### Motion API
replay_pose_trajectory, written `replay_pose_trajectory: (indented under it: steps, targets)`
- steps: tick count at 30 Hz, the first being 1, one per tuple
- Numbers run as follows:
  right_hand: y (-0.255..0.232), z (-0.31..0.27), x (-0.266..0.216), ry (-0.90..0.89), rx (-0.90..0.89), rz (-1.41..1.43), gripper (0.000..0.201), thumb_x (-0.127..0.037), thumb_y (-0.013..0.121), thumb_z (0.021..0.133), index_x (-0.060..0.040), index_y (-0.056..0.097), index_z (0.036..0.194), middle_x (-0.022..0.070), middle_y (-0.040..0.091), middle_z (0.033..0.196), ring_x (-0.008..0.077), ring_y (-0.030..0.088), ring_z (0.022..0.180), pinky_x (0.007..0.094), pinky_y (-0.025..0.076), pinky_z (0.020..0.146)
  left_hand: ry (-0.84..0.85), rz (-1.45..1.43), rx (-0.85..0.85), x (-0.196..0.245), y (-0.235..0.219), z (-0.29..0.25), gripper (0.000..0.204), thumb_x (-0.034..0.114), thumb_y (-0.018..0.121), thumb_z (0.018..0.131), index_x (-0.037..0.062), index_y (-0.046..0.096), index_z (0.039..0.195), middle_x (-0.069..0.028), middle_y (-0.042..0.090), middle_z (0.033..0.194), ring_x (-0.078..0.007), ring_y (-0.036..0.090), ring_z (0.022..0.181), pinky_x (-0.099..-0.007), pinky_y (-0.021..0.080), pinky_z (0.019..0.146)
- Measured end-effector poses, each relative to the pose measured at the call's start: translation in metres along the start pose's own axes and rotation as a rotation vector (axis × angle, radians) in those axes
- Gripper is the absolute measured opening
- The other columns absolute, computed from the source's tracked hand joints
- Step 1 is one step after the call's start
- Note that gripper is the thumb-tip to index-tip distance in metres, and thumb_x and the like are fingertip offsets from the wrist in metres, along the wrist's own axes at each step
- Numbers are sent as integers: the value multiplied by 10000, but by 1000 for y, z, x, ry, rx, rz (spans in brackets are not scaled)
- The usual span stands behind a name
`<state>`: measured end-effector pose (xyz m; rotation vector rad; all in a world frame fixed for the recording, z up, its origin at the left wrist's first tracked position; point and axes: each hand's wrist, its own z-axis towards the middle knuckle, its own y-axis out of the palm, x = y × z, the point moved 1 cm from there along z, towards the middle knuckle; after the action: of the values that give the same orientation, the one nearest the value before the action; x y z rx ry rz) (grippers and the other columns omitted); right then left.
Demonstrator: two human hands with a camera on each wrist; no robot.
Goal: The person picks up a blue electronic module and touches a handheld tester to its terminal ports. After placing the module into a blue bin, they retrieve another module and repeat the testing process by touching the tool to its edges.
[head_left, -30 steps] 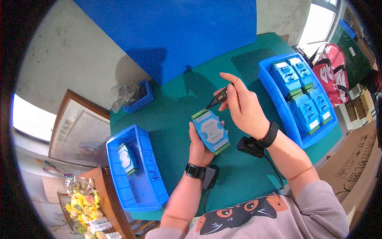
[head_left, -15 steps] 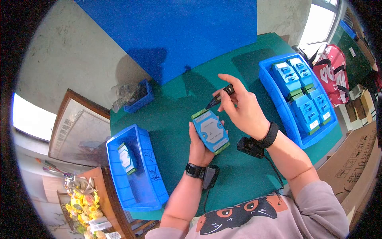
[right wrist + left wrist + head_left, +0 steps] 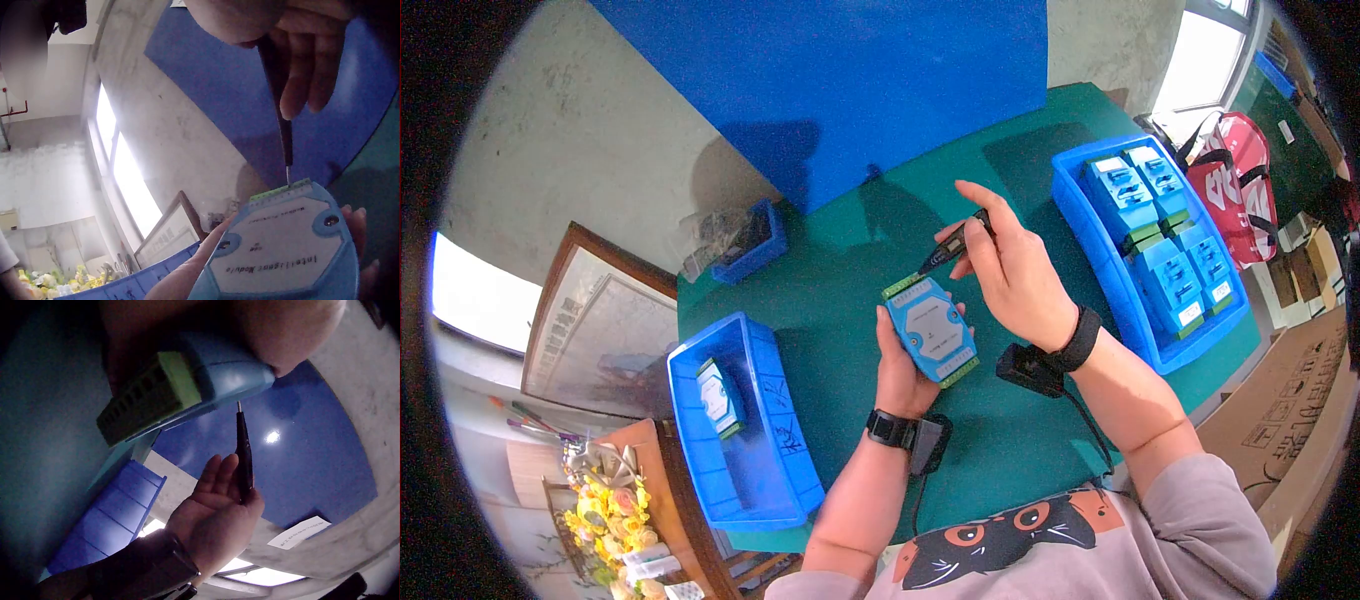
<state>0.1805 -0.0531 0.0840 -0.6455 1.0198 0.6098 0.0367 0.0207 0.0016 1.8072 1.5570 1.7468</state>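
Note:
My left hand (image 3: 905,382) grips a blue module (image 3: 937,332) with a pale label and green terminal strips at both ends. In the right wrist view the label on the module (image 3: 281,250) reads "Intelligent Module". My right hand (image 3: 1028,285) pinches a slim black screwdriver (image 3: 940,255) between thumb and fingers, with the index finger extended past the handle. The metal tip of the screwdriver (image 3: 287,147) meets the far green terminal strip (image 3: 278,189). From the left wrist, the module's near green terminal block (image 3: 153,397) shows its row of openings.
On the right stands a blue bin (image 3: 1105,285) holding several similar modules. A second blue bin (image 3: 750,480) on the left holds one module (image 3: 718,400). A small blue box (image 3: 765,250) with clear plastic bags sits at the back left of the green table (image 3: 1000,450).
The screwdriver's handle has turned in my right fingers, and the index finger has shifted slightly. Its tip stays at the terminal strip, and my left hand holds the module nearly still.

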Motion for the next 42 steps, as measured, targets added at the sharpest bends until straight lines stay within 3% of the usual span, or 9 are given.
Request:
replay_pose_trajectory:
  steps: [9, 18, 27, 30, 36, 42]
  targets:
    - [0, 0, -2, 22, 14, 0, 389, -162, 389, 999, 16, 385, 1345, 181, 663, 836, 269, 675, 654, 376, 541, 538, 1, 14, -9, -2, -5, 2, 732, 685, 290, 924, 99, 468, 1325, -106, 567, 1252, -263, 563, 1138, -487, 487, 936]
    - [1, -1, 5, -12, 23, -49, 420, -115, 520, 926, 22, 412, 1308, 162, 635, 690, 263, 649, 585, 382, 472, 512, -21, -22, -35, -1, -5, 0, 720, 651, 247, 951, 77, 464, 1328, -136, 573, 1235, -274, 554, 1147, -479, 450, 990]
    - [1, -1, -1, 22, 19, -27, 400, -97, 502, 926, 31, 418, 1296, 173, 636, 704, 270, 647, 584, 382, 472, 520, -19, -11, -13, 0, -3, 0, 725, 662, 263, 941, 78, 472, 1316, -135, 580, 1225, -277, 565, 1130, -481, 457, 983]
    - [2, 0, 7, -65, 53, -76, 389, -108, 493, 933, 27, 427, 1292, 161, 630, 686, 254, 639, 543, 370, 474, 503, -11, 21, 12, -1, -2, 0, 728, 685, 291, 923, 94, 482, 1303, -120, 591, 1211, -275, 584, 1101, -483, 473, 964]
    - [0, -1, -3, 35, 14, 28, 350, -191, 395, 1003, 18, 442, 1280, 154, 632, 667, 258, 635, 517, 364, 494, 486, -8, 20, 5, -1, -3, 1, 732, 684, 285, 925, 92, 474, 1311, -125, 584, 1216, -273, 580, 1110, -477, 481, 954]
    - [0, 0, 3, -23, 36, -62, 342, -199, 363, 1018, 11, 447, 1275, 147, 628, 643, 258, 643, 524, 366, 499, 476, -7, 16, 5, -2, -4, 2, 749, 696, 285, 918, 85, 474, 1307, -131, 585, 1206, -278, 578, 1114, -471, 485, 949]
